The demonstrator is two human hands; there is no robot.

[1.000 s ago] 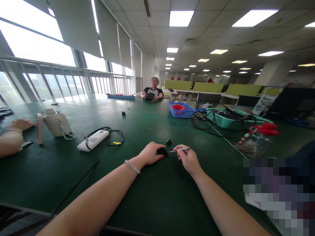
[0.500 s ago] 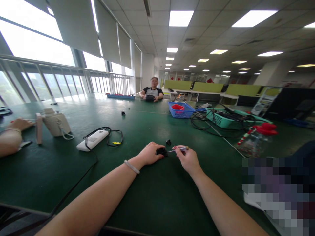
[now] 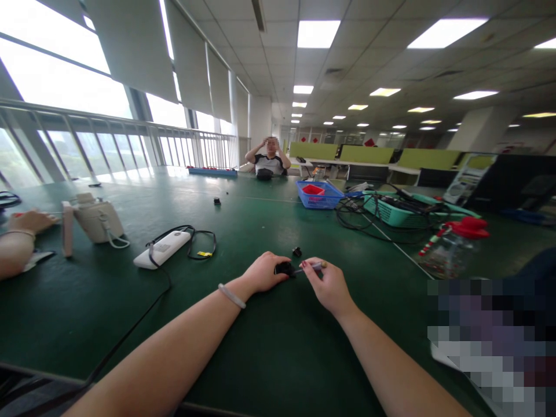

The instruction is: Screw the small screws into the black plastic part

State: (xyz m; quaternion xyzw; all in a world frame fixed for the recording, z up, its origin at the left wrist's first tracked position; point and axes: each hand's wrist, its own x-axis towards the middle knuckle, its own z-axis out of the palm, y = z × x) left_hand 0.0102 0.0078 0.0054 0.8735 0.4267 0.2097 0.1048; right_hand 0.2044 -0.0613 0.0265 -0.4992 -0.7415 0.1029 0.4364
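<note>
Small black part (image 3: 285, 268) sits on the green counter (image 3: 269, 341), right in the middle, pinned under the left hand (image 3: 263, 272), whose fingers curl down over it and clamp it in place. The right hand (image 3: 329, 284) meets it from the other side, its grip pinched shut around a slim screwdriver (image 3: 309, 267), the tip pointing left and touching the black part. Just beyond them lies a tiny black piece (image 3: 297, 251), apart from both hands. Further left, a white power strip (image 3: 162, 248) with its black cable, then a white appliance (image 3: 96, 218). Far side: a blue basket (image 3: 320, 195), a teal tray (image 3: 393, 211) full of cables, and a seated person (image 3: 270, 160) with both hands raised.
</note>
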